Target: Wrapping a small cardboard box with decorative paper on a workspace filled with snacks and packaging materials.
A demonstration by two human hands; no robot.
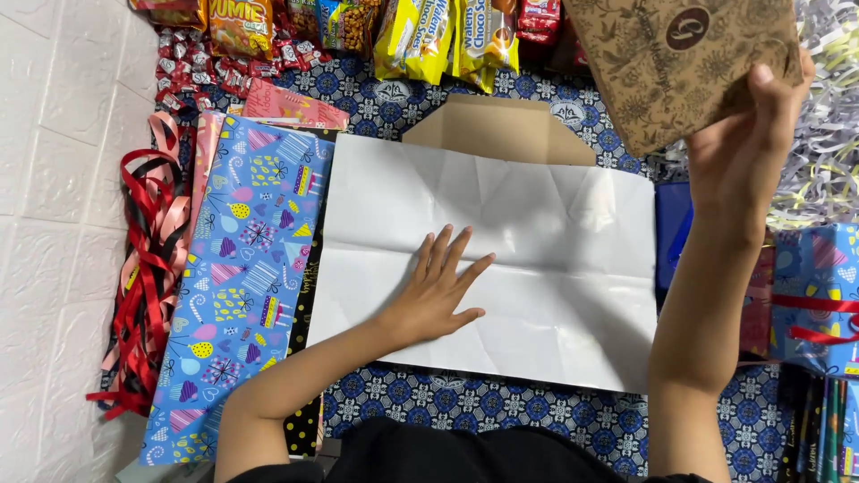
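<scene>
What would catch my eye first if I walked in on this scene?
Most likely the big white sheet of paper spread in the middle, with the left hand pressed flat on it. Next, the brown patterned box the right hand holds up at top right, and the bright party-print wrapping paper lying to the left.

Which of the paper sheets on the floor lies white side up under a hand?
The large creased white sheet in the middle; the left hand presses flat on it. The blue party-patterned sheet beside it shows its print and is untouched.

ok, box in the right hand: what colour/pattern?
Brown cardboard box with a dark floral print and a round dark emblem; head view shows it.
</scene>
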